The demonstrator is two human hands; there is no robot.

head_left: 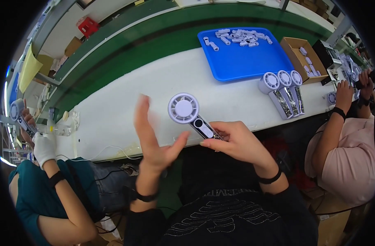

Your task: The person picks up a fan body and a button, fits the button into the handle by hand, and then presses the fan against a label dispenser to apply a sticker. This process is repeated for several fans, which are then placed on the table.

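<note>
A lavender handheld fan (183, 108) with a round slotted head is gripped at its handle by my right hand (238, 143), just over the table's near edge. A pale cover with a dark round spot lies on the handle, and dark inner parts show beside it. My left hand (152, 143) is raised to the left of the fan with thumb and fingers spread, holding nothing; its fingertips are smeared by motion. To the right, several similar fans (270, 82) lie side by side, their handles showing bare circuit boards.
A blue tray (249, 63) holds several small pale covers. Beside it stand a cardboard box (297, 53) with lavender parts and a black box (328, 55). Co-workers sit on both sides; the left one's gloved hand (44, 148) holds a fan. A white cable (101, 151) runs along the table's edge.
</note>
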